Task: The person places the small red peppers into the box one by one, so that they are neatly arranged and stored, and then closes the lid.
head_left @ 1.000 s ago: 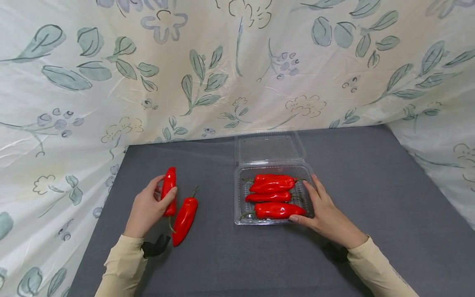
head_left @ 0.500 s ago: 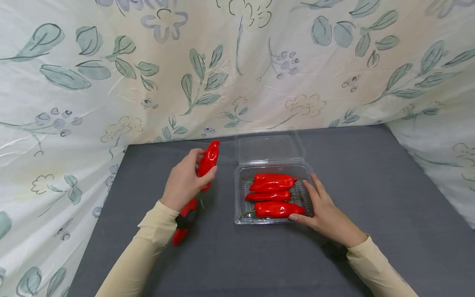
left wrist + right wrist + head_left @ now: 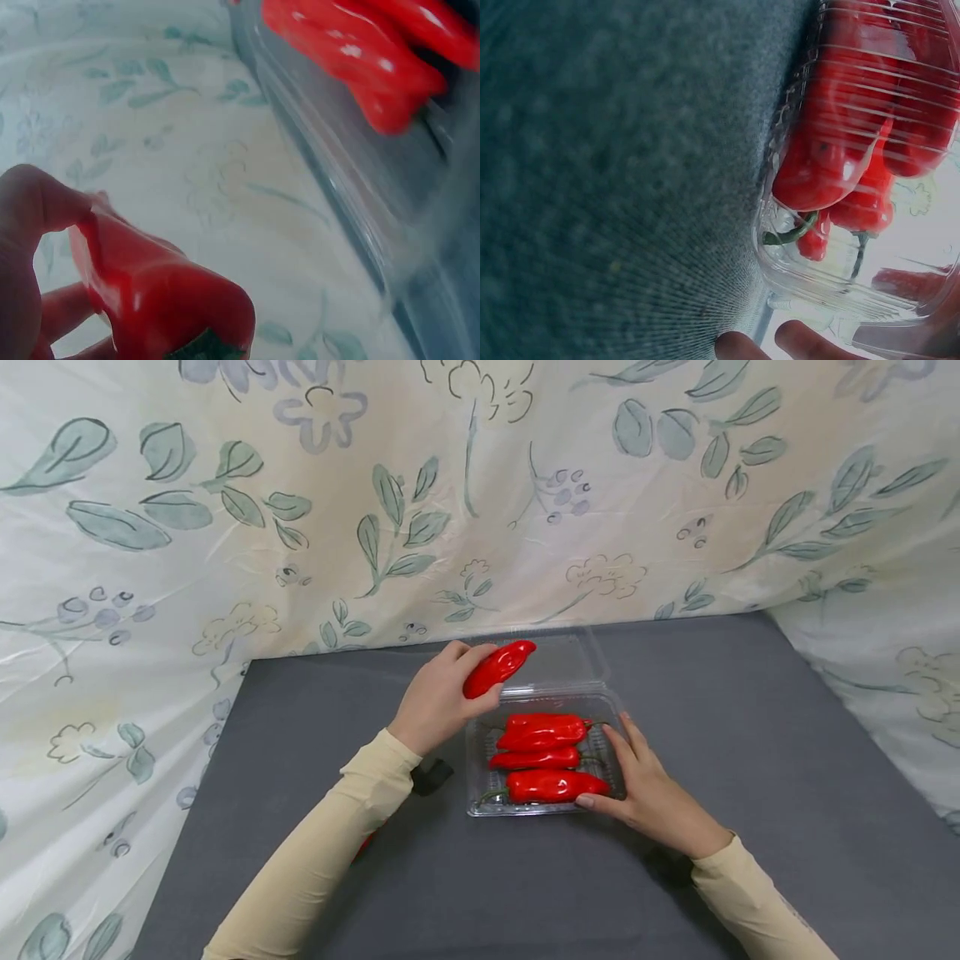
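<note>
My left hand [image 3: 442,697] holds a long red pepper [image 3: 498,668] in the air over the back left part of a clear plastic container [image 3: 472,777]. In the left wrist view this pepper [image 3: 157,292] lies between thumb and fingers, its green stem end toward the camera. Several red peppers [image 3: 555,786] lie crosswise in the container, stems pointing different ways. At the container's right side my right hand [image 3: 660,797] grips the rim, thumb at the front corner and fingers along the edge. Two fingertips [image 3: 739,346] show outside the wall in the right wrist view.
The container's hinged lid [image 3: 555,658] lies open toward the back. Mostly hidden under the left sleeve [image 3: 322,852], another red pepper [image 3: 365,843] lies on the grey cloth [image 3: 525,893]. A floral curtain [image 3: 420,510] hangs behind and at both sides.
My left hand has lifted the pepper off the left side of the cloth and carried it right, to the container's back left. The right hand has stayed at the container.
</note>
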Demonstrator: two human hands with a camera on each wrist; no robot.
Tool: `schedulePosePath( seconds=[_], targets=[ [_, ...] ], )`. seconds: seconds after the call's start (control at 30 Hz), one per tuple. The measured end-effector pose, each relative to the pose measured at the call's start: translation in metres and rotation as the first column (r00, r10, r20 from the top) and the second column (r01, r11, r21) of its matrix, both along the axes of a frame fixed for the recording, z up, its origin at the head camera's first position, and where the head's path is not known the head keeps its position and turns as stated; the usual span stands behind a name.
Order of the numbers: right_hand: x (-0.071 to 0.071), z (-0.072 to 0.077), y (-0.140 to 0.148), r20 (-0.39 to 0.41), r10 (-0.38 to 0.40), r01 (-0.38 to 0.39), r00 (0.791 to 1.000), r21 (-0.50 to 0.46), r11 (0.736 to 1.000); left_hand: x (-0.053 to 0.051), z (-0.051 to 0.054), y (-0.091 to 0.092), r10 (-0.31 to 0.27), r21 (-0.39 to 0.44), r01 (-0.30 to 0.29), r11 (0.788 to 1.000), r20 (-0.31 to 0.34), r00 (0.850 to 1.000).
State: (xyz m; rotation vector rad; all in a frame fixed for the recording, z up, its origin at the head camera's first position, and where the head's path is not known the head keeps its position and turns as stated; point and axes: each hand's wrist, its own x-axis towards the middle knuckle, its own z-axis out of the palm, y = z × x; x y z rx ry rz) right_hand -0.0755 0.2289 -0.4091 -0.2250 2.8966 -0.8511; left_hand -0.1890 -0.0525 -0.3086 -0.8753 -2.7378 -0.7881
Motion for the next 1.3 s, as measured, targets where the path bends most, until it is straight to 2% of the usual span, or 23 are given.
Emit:
schedulePosePath(
  seconds=[0.2,0.37,0.5,0.7,0.83,0.9,1.07,1.3],
  targets=[
    [0.000,-0.002,-0.001,-0.012,-0.001,0.000,1.000,-0.007,1.000,-0.006,-0.005,0.027,-0.093,-0.064,0.096,0.993,0.040,0.995],
    [-0.002,0.000,-0.001,-0.014,-0.004,0.004,1.000,-0.012,1.000,-0.009,-0.013,0.045,-0.198,-0.187,0.197,0.962,0.018,0.980],
    [-0.003,0.000,-0.002,-0.009,-0.005,0.004,1.000,-0.009,1.000,-0.010,-0.022,0.052,-0.244,-0.227,0.247,0.942,0.043,0.969],
    [-0.002,-0.002,-0.003,-0.008,-0.005,0.005,1.000,-0.010,1.000,-0.013,-0.034,0.055,-0.248,-0.267,0.275,0.923,0.132,0.960],
    [-0.001,-0.001,-0.001,-0.015,-0.007,0.006,1.000,-0.016,1.000,-0.015,-0.042,0.057,-0.228,-0.245,0.275,0.930,0.202,0.952],
    [0.000,-0.001,0.000,-0.016,-0.007,0.007,1.000,-0.015,1.000,-0.016,-0.045,0.058,-0.216,-0.235,0.266,0.935,0.217,0.952],
    [0.001,-0.001,0.000,-0.019,-0.008,0.008,1.000,-0.014,1.000,-0.017,-0.053,0.059,-0.208,-0.251,0.252,0.935,0.188,0.960],
    [0.002,-0.003,-0.001,-0.023,-0.004,0.004,1.000,-0.015,1.000,-0.014,-0.055,0.057,-0.175,-0.258,0.217,0.941,0.176,0.969]
  ],
)
